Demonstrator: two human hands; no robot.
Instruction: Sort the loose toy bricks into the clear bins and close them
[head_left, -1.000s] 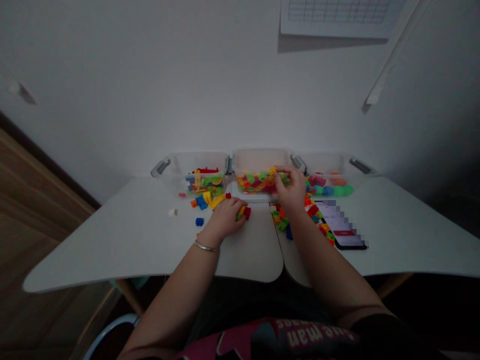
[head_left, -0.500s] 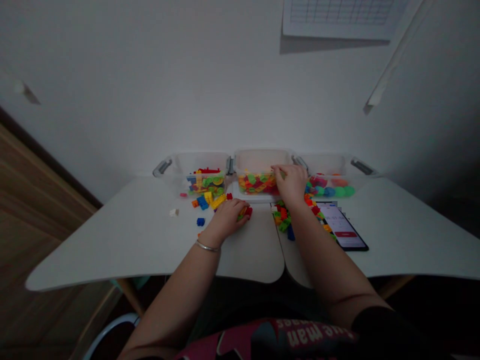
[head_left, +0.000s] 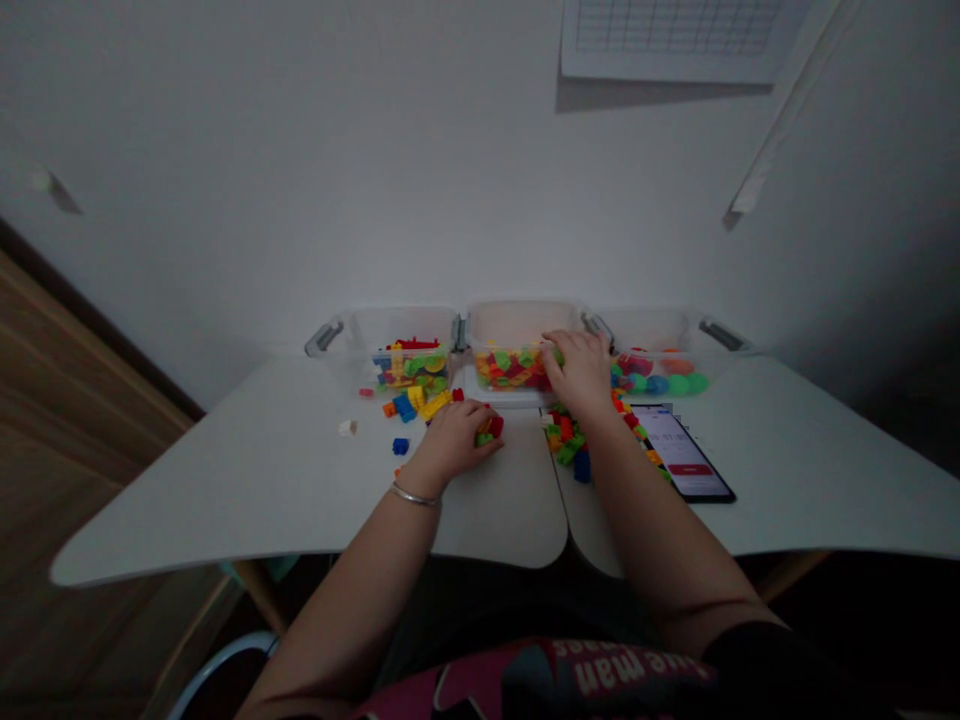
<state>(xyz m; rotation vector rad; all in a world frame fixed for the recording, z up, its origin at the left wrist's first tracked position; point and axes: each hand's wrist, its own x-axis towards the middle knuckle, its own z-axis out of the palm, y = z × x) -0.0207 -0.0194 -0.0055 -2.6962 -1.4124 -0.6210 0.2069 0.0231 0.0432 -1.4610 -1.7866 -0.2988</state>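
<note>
My left hand (head_left: 459, 435) rests on the table, its fingers curled over several toy bricks (head_left: 489, 430), red, green and yellow. Part of that bunch is hidden under the palm. My right hand (head_left: 581, 368) is at the front right of the middle clear box (head_left: 517, 318), fingers bent, with a small green toy piece (head_left: 558, 355) between thumb and fingers. Its exact shape is hard to make out. Inside the middle box lie orange, red and green pieces (head_left: 506, 368). Below the right wrist is a pile of mixed bricks (head_left: 568, 440), partly covered by the forearm.
The left clear box (head_left: 360, 330) holds mixed bricks; the right one (head_left: 652, 328) holds round coloured pieces. Loose yellow bricks (head_left: 435, 404), a blue brick (head_left: 401, 446) and a white brick (head_left: 347, 427) lie at the left. A phone (head_left: 690, 460) lies right of the pile.
The fingers of my right hand have shifted slightly at the middle box, and the green piece shows more clearly. My left hand stays over the bricks, nearly unmoved.
</note>
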